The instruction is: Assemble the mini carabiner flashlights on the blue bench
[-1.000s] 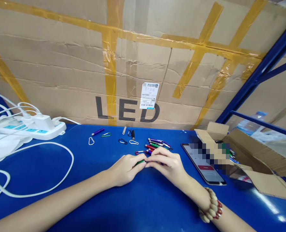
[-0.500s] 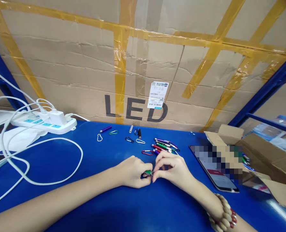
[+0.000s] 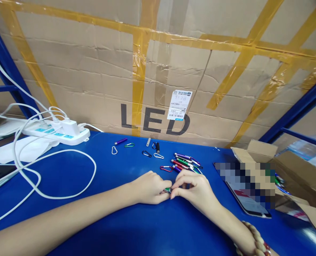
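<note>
Both hands meet low over the blue table (image 3: pixel 147 227), wrists and forearms resting on it, and between them sits a small green keychain light (image 3: pixel 167 190), just in front of the person and a little short of the heap of coloured lights (image 3: pixel 186 163). The left hand (image 3: pixel 149 186) is curled closed round one end of it, fingertips pinched tight, while the right hand (image 3: pixel 193 188) nips the other end between thumb and forefinger, the rest of its fingers arched above; only a sliver of green and a bit of silver metal show in the gap. This looks like fine fingertip work on the end of the light, so it pays to let the left hand do nothing but hold the body firm and let the right make the small moves, with both wrists planted for steadiness. Working close to the table surface seems wise, since a loose piece this small would roll far on the smooth top. The red carabiner (image 3: pixel 165 168) lies just behind the knuckles and the phone (image 3: pixel 251 202) near the right forearm, so the elbows are best held in; the white cable (image 3: pixel 67 195) and power strip (image 3: pixel 58 131) lie well apart on the left
</note>
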`<state>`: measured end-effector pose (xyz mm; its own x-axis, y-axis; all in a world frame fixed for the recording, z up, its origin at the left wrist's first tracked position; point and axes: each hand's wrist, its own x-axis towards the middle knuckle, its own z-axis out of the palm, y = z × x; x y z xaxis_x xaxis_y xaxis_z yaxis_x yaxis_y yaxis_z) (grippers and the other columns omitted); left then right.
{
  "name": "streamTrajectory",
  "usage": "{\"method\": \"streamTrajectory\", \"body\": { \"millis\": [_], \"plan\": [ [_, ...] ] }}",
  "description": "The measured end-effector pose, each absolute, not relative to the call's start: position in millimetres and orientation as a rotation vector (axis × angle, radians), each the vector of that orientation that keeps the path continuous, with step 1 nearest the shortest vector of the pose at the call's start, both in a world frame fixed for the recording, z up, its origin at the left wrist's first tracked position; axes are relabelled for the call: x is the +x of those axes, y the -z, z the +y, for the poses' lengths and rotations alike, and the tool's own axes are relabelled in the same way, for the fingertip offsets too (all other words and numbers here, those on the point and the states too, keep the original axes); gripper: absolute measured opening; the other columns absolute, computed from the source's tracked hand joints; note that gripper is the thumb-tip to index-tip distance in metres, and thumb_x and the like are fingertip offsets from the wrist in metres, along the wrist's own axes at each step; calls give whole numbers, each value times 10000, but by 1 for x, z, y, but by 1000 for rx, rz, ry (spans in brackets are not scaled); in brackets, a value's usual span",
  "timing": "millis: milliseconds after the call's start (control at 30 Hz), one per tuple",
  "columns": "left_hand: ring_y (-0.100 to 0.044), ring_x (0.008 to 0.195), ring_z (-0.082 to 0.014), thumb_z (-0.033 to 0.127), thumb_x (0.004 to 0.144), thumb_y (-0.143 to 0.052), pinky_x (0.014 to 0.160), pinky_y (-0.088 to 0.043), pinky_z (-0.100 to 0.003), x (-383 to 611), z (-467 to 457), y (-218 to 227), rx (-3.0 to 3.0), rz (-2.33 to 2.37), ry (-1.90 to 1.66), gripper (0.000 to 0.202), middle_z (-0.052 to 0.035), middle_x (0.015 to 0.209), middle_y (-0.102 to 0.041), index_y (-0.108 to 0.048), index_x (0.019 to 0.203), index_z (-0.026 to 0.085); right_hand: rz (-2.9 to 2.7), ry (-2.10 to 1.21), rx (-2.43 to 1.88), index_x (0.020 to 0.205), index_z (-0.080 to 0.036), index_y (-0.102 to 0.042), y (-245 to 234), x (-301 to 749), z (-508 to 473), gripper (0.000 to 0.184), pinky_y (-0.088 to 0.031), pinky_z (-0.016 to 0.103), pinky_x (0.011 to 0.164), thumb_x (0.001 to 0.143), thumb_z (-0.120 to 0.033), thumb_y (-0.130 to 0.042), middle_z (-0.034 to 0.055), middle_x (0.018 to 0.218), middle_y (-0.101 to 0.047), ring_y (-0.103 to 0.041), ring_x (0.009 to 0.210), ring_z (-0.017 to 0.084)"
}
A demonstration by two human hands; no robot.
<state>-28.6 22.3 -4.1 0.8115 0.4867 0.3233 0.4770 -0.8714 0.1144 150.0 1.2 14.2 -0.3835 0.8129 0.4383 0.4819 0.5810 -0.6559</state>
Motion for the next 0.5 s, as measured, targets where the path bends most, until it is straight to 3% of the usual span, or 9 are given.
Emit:
{"method": "streamTrajectory", "body": {
  "millis": [333, 500],
  "plan": [
    [-578, 501, -180, 263, 786, -546, 410, -344, -231, -25, 18, -2, 3019, 941, -420, 145, 19, 545, -565, -496, 680, 177, -2063, -665, -1098, 567, -205, -645, -6, 153, 6, 433, -345, 240, 447, 740, -597, -584, 26, 597, -561, -470, 496, 150],
    [-599, 534, -195, 329, 798, -518, 417, -370, -226, -23, 18, 1, 2932, 1060, -437, 176, 15, 588, -594, -504, 695, 187, -2133, -625, -1145, 603, -225, -646, 3, 162, 18, 315, -368, 246, 478, 733, -511, -625, 22, 615, -566, -493, 528, 168]
  ]
}}
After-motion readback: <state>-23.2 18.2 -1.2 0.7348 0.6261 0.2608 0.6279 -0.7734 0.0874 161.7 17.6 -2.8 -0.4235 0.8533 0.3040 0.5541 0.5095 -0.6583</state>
